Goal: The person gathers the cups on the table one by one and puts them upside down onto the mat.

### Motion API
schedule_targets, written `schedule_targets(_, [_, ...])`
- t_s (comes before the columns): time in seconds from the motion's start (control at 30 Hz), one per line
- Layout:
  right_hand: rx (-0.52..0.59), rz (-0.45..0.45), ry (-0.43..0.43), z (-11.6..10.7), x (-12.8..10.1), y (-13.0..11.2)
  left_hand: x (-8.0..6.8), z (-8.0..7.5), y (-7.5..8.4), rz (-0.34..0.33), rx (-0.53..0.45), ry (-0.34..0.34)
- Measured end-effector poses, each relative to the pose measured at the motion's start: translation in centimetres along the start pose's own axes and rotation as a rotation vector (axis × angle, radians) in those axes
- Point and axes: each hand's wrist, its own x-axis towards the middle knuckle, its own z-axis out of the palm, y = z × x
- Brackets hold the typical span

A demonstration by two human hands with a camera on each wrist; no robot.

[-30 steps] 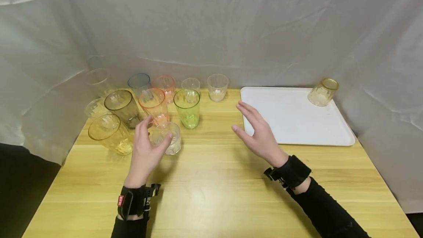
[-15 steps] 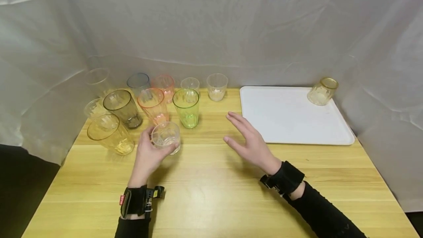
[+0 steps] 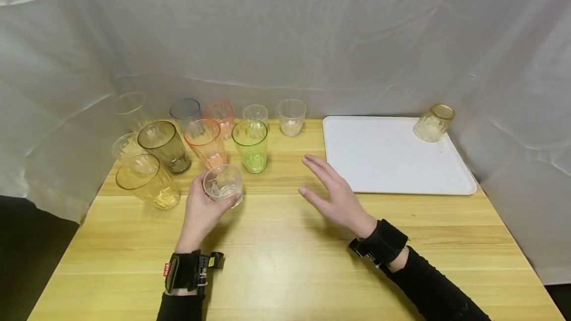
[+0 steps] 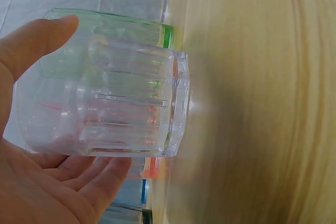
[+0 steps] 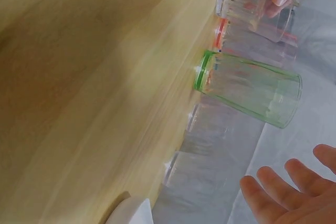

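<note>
My left hand (image 3: 202, 209) grips a short clear tumbler (image 3: 223, 185), fingers on its left side and thumb on its near right side. In the left wrist view the tumbler (image 4: 126, 103) is upright, its thick base at or just above the table; which of the two I cannot tell. Just behind it stand a tall green tumbler (image 3: 253, 155) and a tall orange-red one (image 3: 206, 142). My right hand (image 3: 334, 197) hovers over the table left of the white tray (image 3: 397, 162), fingers spread, holding nothing.
Left of the held tumbler stand a yellow tumbler (image 3: 151, 185) and a smoky grey one (image 3: 167, 150). Behind are blue (image 3: 187, 113), pink (image 3: 223, 118) and clear tumblers (image 3: 291, 118). An upside-down amber-tinted glass (image 3: 432, 125) sits on the tray's back right corner. Grey cloth (image 3: 285, 38) encloses the table.
My left hand has moved in and closed around the short clear tumbler. My right hand has drifted left and slightly nearer, away from the tray's edge.
</note>
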Motion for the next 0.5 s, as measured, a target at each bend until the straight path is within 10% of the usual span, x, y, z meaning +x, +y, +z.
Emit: schedule_targets(0.5, [0.041,-0.028,0.062,0.1,0.7,-0.5,-0.6,-0.2,1.1,-0.023,-0.124,0.02])
